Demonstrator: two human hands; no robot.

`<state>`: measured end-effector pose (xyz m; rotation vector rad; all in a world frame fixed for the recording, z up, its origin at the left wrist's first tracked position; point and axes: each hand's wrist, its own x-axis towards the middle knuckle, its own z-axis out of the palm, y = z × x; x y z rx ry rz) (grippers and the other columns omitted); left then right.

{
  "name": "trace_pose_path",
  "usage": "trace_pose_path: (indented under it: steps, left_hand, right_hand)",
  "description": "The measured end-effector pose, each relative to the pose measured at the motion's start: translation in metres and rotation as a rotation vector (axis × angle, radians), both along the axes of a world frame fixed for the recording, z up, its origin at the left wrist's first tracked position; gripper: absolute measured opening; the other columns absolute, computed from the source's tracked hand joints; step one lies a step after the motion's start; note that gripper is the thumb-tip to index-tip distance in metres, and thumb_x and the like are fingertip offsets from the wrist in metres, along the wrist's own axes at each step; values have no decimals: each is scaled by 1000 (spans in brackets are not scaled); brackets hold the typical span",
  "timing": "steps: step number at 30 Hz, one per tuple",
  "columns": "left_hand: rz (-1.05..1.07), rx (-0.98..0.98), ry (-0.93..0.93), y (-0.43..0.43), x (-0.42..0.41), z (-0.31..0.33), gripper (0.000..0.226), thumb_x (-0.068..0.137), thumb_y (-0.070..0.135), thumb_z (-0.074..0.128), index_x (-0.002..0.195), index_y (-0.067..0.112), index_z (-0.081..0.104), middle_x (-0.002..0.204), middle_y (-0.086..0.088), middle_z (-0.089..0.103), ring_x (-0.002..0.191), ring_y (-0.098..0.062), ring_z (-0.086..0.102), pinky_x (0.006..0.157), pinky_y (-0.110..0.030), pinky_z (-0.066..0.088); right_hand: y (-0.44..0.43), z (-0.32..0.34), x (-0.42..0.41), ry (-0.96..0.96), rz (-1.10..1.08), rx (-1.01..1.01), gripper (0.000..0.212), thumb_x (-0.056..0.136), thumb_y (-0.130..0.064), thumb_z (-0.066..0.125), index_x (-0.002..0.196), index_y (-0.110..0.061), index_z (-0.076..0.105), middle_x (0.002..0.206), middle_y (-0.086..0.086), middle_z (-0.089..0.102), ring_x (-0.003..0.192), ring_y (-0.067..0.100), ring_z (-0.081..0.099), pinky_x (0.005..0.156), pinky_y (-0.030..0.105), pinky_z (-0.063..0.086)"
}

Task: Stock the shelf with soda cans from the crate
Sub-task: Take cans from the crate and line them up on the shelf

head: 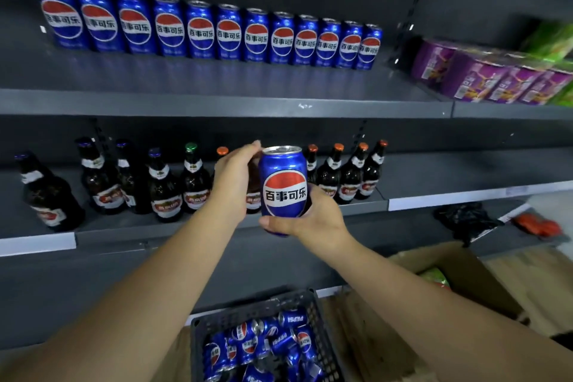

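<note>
Can (282, 186), label out like the shelf row (229, 31), sits gripped at its base by right hand (313, 219), left hand (236, 178) curled round its top, likely steadying it.

Two arms are in view, uncovered from the wrists down to where the picture's lower edge cuts them off. The left forearm (155, 273) and the right forearm (418, 288) are smooth and slim. The left grip (238, 183) and the right grip (313, 217) are bare too, as are both wrists.
</note>
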<state>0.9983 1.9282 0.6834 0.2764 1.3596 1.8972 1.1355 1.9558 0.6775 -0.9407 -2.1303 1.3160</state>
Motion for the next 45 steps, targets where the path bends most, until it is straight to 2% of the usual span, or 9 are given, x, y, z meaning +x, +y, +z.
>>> trace_pose_path:
  steps: [8,13,17,19,23,26,34,39,45]
  left_hand:
    - [60,-35,189,41,8,7,17,86,1,53,74,8,63,54,-3,62,51,-16,59,49,-18,47]
    - [61,-85,203,106,25,25,16,88,0,49,78,4,62,69,-15,60,47,-17,57,39,-13,40]
    - [106,-32,213,170,44,46,17,89,-1,49,79,6,61,59,-8,62,41,-12,58,39,-14,43]
    - [146,-8,283,200,53,56,22,88,-1,49,72,9,60,51,-2,61,41,-9,57,42,-15,46]
    - [264,18,491,254,70,69,29,88,-2,46,67,14,58,61,-6,57,56,-13,55,47,-11,43]
    - [288,-7,546,292,83,68,29,88,-1,46,67,15,58,61,-4,57,58,-11,54,49,-11,42]
    - [128,-287,690,389,89,66,23,86,10,51,64,11,55,67,-8,57,71,-25,54,68,-36,46]
    - [24,-433,785,418,76,62,16,83,13,50,73,9,63,79,-11,67,85,-32,65,82,-44,54]
    - [101,-476,730,441,58,58,17,84,21,50,69,18,57,85,-8,70,87,-30,66,84,-39,53]
  right_hand:
    - [66,22,8,99,-39,34,41,59,-20,90,77,-31,55,82,-12,67,76,0,63,66,10,49]
    - [131,36,13,148,-48,47,45,58,-25,90,80,-32,52,99,-1,68,91,12,64,81,23,52]
    - [191,44,30,226,-23,-34,41,60,-18,89,85,-28,58,88,-9,69,82,5,66,74,19,54]
    - [223,48,39,242,-33,-53,47,60,-17,89,97,-22,61,94,-5,70,86,9,67,78,22,54]
    - [289,57,50,287,-121,-54,65,57,-18,90,112,-11,57,102,1,69,93,16,66,83,33,55]
    - [334,68,55,307,-166,-21,61,57,-16,90,106,-11,53,102,1,67,93,15,64,82,29,53]
    - [438,80,39,170,-161,39,73,47,-13,93,109,-3,56,99,6,68,93,20,66,78,31,54]
    - [475,70,21,166,-217,-41,83,45,-9,93,116,-3,50,107,9,65,100,24,62,90,39,53]
    - [506,71,3,195,-222,-77,77,51,-2,90,115,-5,47,110,9,62,100,24,59,88,36,52]
